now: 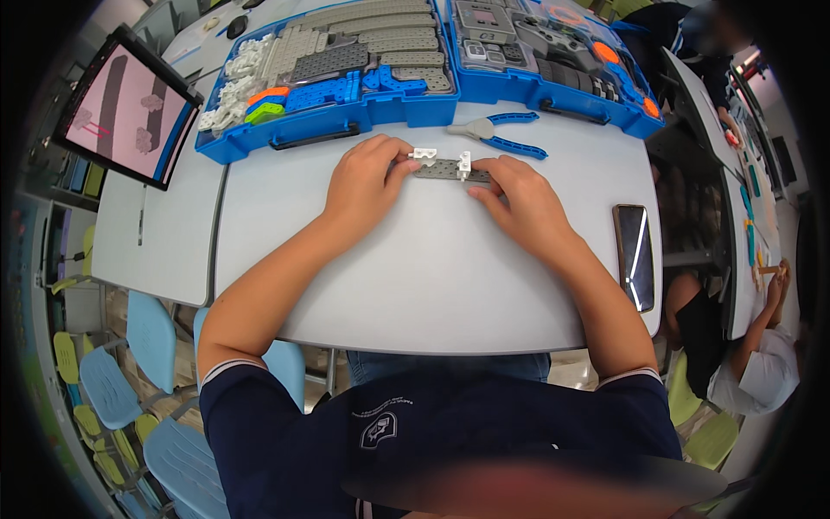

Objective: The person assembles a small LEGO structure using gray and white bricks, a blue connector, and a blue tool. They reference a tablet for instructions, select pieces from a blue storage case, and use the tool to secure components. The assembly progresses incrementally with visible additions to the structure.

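A grey perforated plastic beam (pixel 443 170) lies crosswise between my two hands, just above or on the white table. My left hand (pixel 367 177) pinches a white plastic connector (pixel 424 155) at the beam's left end; its fingertips are partly hidden. A second white connector (pixel 464 164) stands upright on the beam, nearer its right end. My right hand (pixel 523 199) is closed on that right end, thumb in front and fingers behind. Beyond the beam lie blue-handled pliers (pixel 501 135) with a light grey head, touched by neither hand.
Two open blue cases stand at the back: one (pixel 406 111) with grey beams and coloured parts, another (pixel 562 102) with a controller and wheels. A phone (pixel 634 251) lies at the table's right edge. A tilted screen (pixel 130 108) stands left. Another person (pixel 761 368) works at the right.
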The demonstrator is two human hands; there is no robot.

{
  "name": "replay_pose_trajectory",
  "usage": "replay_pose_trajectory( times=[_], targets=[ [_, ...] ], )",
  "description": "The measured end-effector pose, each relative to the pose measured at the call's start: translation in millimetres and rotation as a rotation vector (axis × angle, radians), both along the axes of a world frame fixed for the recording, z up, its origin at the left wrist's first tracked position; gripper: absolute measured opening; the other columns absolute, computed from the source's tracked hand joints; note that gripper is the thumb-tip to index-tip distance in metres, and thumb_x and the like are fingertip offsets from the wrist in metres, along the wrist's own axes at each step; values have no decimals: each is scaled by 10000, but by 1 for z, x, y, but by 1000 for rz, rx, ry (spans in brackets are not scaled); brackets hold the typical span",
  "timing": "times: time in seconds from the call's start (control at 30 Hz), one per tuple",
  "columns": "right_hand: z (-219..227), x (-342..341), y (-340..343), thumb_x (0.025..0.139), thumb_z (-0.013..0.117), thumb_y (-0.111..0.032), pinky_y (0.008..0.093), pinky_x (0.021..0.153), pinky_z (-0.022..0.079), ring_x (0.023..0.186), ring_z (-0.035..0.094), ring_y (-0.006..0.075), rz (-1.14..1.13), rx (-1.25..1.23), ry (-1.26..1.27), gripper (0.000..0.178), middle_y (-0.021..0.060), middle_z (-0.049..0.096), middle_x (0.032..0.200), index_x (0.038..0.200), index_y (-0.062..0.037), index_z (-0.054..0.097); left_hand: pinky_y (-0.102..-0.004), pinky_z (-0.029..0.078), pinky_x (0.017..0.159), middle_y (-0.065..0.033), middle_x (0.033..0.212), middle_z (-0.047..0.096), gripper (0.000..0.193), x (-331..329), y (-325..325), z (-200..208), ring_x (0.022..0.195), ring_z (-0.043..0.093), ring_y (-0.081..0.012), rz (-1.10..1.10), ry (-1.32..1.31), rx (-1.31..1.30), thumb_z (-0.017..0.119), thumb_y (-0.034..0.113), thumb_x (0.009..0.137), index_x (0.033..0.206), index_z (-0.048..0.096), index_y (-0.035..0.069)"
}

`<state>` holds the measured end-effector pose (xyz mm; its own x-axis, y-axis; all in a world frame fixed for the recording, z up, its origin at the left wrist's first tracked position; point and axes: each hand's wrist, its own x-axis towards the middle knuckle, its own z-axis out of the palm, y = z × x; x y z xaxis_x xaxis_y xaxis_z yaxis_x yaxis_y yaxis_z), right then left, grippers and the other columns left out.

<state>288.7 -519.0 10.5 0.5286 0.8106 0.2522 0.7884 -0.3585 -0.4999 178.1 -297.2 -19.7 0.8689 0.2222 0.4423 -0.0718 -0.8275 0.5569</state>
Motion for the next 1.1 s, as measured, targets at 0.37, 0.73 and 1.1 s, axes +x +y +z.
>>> replay_pose_trajectory(
  times=[0.37, 0.73, 1.1],
  targets=[
    [1, -5, 1, 912, 716, -146, 444, 804, 522, 941, 645, 344, -13, -56, -56, 295, 142, 643, 959, 1174, -19, 671, -423, 486, 720, -90, 828, 627, 162, -1, 1, 4, 822, 622, -313, -7, -97, 158, 756, 146, 869, 851, 628, 49],
    [2, -5, -2, 935, 689, -147, 444, 812, 530, 937, 650, 346, 6, -55, -24, 282, 143, 644, 982, 1182, -14, 663, -426, 477, 758, -97, 865, 601, 123, -1, 2, 3, 880, 598, -316, -58, -57, 81, 720, 54, 865, 899, 602, 45],
    [0, -4, 0, 934, 692, -164, 449, 812, 531, 949, 650, 352, 35, -26, -44, 260, 147, 646, 983, 1145, -15, 662, -423, 472, 784, -106, 892, 589, 97, -3, 0, 10, 899, 591, -327, -57, 6, 70, 677, 19, 889, 925, 589, 38]
  ],
)
